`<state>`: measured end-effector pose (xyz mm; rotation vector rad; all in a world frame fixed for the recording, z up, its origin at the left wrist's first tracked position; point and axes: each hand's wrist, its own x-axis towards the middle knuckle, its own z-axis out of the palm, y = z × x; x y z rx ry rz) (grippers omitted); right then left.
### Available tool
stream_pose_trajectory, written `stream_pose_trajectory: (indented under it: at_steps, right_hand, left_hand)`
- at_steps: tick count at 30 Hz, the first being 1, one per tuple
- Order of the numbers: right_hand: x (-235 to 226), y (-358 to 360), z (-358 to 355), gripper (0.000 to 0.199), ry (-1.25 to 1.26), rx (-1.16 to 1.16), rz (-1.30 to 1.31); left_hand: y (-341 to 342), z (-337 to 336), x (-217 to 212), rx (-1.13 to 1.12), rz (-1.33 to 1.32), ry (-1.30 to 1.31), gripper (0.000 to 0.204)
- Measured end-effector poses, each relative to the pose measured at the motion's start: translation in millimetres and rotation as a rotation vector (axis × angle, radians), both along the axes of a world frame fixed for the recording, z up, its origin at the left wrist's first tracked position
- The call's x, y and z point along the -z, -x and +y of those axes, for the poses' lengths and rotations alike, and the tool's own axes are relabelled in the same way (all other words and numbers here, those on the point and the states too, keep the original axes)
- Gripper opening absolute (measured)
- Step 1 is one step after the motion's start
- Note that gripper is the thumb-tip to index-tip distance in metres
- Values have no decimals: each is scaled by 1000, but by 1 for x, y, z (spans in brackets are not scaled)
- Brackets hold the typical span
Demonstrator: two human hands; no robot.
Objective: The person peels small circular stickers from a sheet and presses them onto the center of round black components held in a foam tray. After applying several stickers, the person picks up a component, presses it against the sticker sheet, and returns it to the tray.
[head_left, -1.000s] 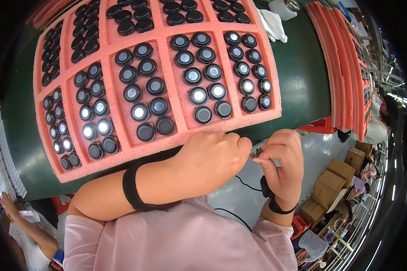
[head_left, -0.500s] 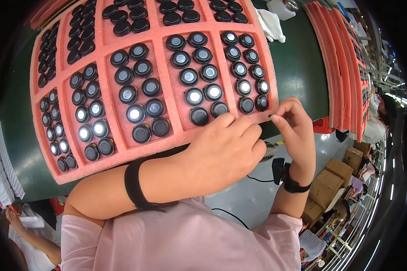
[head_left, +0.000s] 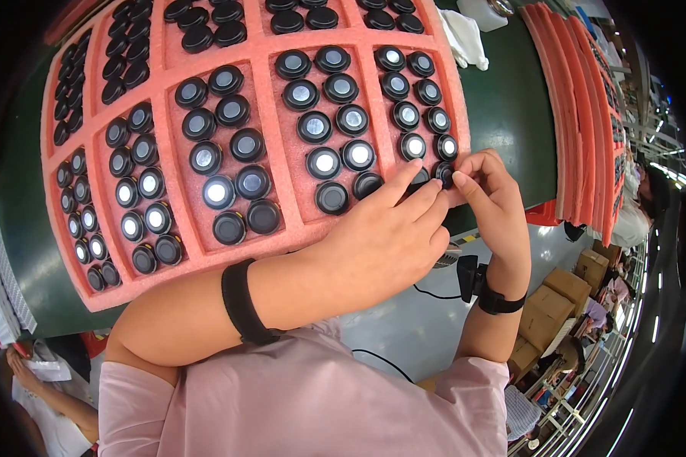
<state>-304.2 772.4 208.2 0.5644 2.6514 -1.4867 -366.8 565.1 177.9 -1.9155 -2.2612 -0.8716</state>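
A pink foam tray holds rows of black round parts, many with a pale, shiny disc on top. The nearest row shows dark tops, such as this black round part. My left hand reaches across the tray's near edge, fingers stretched over the near right compartment; its fingertips are at the last parts there, partly covering one. Beside it, my right hand pinches thumb and finger together against the corner part. Whatever lies between those fingertips is too small to make out.
The tray lies on a dark green table. Stacked pink foam trays stand on the right, near a white cloth and a white container. Cardboard boxes are on the floor side. Another person's arm shows at lower left.
My left fingers have uncurled and reached forward onto the parts in the near right compartment. My right hand, which pinched a small dark bit off the tray's edge, has moved left to the corner part.
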Motion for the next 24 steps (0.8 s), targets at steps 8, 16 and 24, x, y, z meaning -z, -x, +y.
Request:
stream_pose_trajectory:
  at_steps: [8, 16, 24]
  right_hand:
    - [0, 0, -3, 5, 1, 29, -22]
    - [1, 0, -5, 5, -41, 17, -24]
    - [8, -3, -2, 4, -92, 31, -13]
  left_hand:
    - [-1, 1, 1, -3, 28, 2, 13]
    - [-3, 1, 1, -10, 34, 11, 13]
    - [-3, 2, 1, -15, 37, -2, 14]
